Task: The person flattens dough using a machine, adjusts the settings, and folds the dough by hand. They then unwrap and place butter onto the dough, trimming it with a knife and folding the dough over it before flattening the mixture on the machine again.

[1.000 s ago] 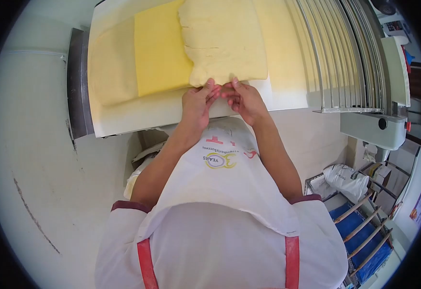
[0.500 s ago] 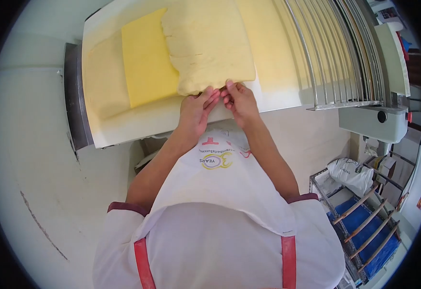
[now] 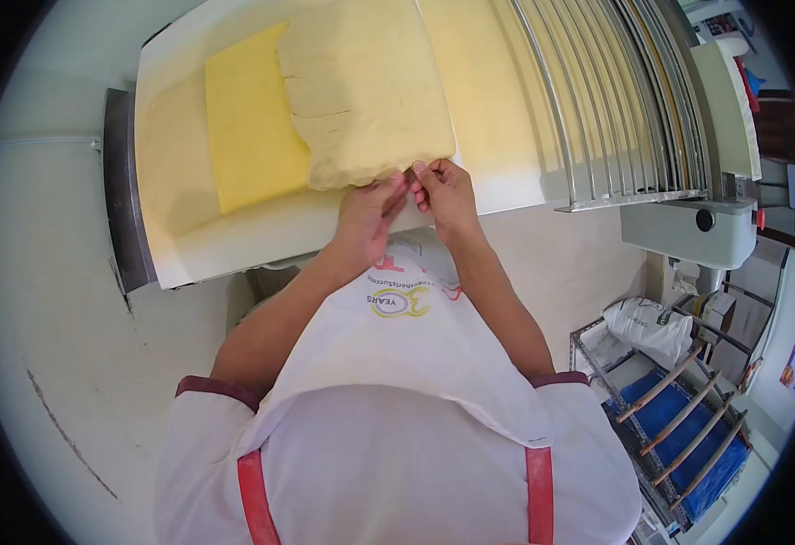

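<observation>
A pale sheet of dough (image 3: pixel 370 91) lies folded over a bright yellow slab (image 3: pixel 252 127), whose left part is exposed. Beneath both is another flat dough layer (image 3: pixel 175 150) on the white belt surface (image 3: pixel 234 250). At the near edge of the pale sheet, my left hand (image 3: pixel 368 216) pinches the dough rim between thumb and fingers. Just right of it, my right hand (image 3: pixel 447 195) is closed on the same rim near the sheet's near right corner. The fingertips of both hands almost touch.
A metal bar guard (image 3: pixel 597 118) spans the belt at the right, above a grey machine housing (image 3: pixel 688 234). Lower right, a rack holds a white bag (image 3: pixel 649 329), wooden rods (image 3: pixel 688 427) and blue sheeting (image 3: pixel 711 454). A dark metal edge (image 3: pixel 127 191) bounds the belt's left end.
The whole view has shifted, so the table appears further left. Both hands remain at the near dough edge, with my right hand's fingertips slightly closer to my left hand's.
</observation>
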The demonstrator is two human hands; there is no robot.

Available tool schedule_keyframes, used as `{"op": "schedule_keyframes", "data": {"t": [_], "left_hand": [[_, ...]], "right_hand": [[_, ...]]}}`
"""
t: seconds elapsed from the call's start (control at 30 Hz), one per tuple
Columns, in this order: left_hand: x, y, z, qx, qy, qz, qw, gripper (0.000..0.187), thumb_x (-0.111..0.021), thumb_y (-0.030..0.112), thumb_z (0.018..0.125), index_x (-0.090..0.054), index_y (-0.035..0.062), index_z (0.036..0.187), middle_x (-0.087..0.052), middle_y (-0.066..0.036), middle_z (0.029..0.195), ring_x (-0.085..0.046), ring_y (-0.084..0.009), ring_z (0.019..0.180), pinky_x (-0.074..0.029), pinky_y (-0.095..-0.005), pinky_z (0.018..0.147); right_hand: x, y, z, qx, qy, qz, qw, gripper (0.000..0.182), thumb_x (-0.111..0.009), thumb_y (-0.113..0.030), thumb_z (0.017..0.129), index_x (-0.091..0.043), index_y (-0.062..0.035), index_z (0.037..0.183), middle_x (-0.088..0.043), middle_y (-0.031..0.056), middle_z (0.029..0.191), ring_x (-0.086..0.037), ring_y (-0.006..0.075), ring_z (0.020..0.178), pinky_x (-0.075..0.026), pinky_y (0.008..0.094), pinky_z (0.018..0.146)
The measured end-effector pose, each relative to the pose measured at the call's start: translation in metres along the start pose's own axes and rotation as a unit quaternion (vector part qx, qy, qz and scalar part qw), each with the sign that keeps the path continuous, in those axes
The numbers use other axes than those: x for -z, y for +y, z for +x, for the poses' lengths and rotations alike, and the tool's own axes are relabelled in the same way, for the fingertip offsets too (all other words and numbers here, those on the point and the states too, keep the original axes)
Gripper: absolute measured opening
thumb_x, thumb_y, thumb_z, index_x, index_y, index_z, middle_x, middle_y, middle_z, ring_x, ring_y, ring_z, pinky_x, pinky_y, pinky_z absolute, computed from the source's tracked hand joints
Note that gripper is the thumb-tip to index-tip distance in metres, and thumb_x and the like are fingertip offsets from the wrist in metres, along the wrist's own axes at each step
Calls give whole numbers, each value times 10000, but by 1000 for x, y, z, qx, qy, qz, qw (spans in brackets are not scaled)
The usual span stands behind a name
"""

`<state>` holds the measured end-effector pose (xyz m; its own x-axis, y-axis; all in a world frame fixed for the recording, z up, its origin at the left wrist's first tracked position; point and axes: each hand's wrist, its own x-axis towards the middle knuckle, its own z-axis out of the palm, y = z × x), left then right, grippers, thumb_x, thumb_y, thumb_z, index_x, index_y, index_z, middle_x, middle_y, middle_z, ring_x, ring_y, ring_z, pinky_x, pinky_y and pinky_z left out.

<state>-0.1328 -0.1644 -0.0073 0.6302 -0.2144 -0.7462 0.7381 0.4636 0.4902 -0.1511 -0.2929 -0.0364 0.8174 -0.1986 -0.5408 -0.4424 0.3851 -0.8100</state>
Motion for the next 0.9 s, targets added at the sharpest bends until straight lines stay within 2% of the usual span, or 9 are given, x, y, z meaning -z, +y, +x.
{"op": "schedule_keyframes", "data": {"t": [0.1, 0.2, 0.3, 0.5, 0.6, 0.7, 0.73, 0.83, 0.9], "left_hand": [[12, -14, 33, 22, -185, -57, 981, 204, -674, 115, 886, -601, 23, 1053, -653, -75, 1003, -632, -160, 908, -507, -286, 888], [-13, -13, 17, -44, -19, -38, 998, 185, -667, 105, 887, -596, 22, 1035, -648, -72, 979, -632, -163, 900, -504, -292, 923], [-15, -10, 13, -44, -31, -44, 998, 177, -661, 92, 889, -588, 26, 1036, -642, -63, 975, -631, -166, 904, -499, -295, 940], [-8, -17, 14, -44, -30, -41, 998, 198, -646, 91, 898, -575, 31, 1072, -627, -57, 1023, -617, -157, 957, -487, -303, 964], [-4, -17, 14, -41, -45, -19, 998, 188, -630, 107, 909, -576, 32, 1072, -622, -53, 1019, -608, -155, 985, -481, -295, 941], [1, -8, 6, 89, -68, 67, 991, 202, -619, 120, 912, -583, 31, 1089, -621, -43, 1011, -607, -153, 988, -477, -276, 892], [5, -3, -1, 98, -143, 147, 974, 255, -602, 176, 925, -584, 6, 1114, -628, -40, 1049, -607, -156, 984, -472, -288, 860], [-8, 33, -25, -142, -185, 419, 878, 318, -574, 233, 941, -578, -19, 1136, -637, -44, 1097, -613, -157, 947, -482, -340, 875], [-20, 68, -29, -281, -109, 583, 755, 533, -591, 309, 920, -455, -38, 1301, -508, -151, 1324, -495, -254, 1205, -376, -429, 1039]], "right_hand": [[4, -7, -3, -3, -22, -47, 999, 193, -599, -205, 949, -567, -36, 860, -592, 33, 691, -508, 99, 547, -413, 238, 486], [10, -39, -11, -72, 14, -80, 994, 206, -588, -207, 955, -576, -26, 858, -596, 37, 695, -520, 103, 550, -424, 244, 490], [18, -19, 6, 9, -6, -45, 999, 229, -601, -219, 948, -593, 3, 894, -611, 61, 696, -545, 111, 552, -435, 248, 476], [28, -26, 1, -2, -28, -141, 990, 267, -547, -242, 977, -609, -4, 871, -605, 47, 707, -533, 106, 566, -439, 248, 504], [38, -30, 6, 1, -32, -125, 992, 252, -534, -216, 979, -605, -7, 858, -598, 40, 682, -523, 104, 542, -432, 247, 485], [44, -22, 12, 20, -34, -189, 981, 254, -532, -210, 977, -621, -1, 864, -605, 48, 659, -552, 111, 538, -431, 249, 463], [45, -22, 13, 21, -42, -195, 980, 246, -543, -206, 971, -625, 3, 870, -601, 45, 651, -548, 110, 532, -430, 249, 461], [53, -33, 13, 23, -56, -273, 960, 216, -580, -196, 949, -635, 8, 906, -590, 39, 634, -543, 107, 522, -432, 246, 467], [57, -65, 11, 31, -56, -405, 912, 201, -609, -191, 932, -640, 6, 956, -588, 38, 632, -549, 104, 529, -441, 244, 485]]}}
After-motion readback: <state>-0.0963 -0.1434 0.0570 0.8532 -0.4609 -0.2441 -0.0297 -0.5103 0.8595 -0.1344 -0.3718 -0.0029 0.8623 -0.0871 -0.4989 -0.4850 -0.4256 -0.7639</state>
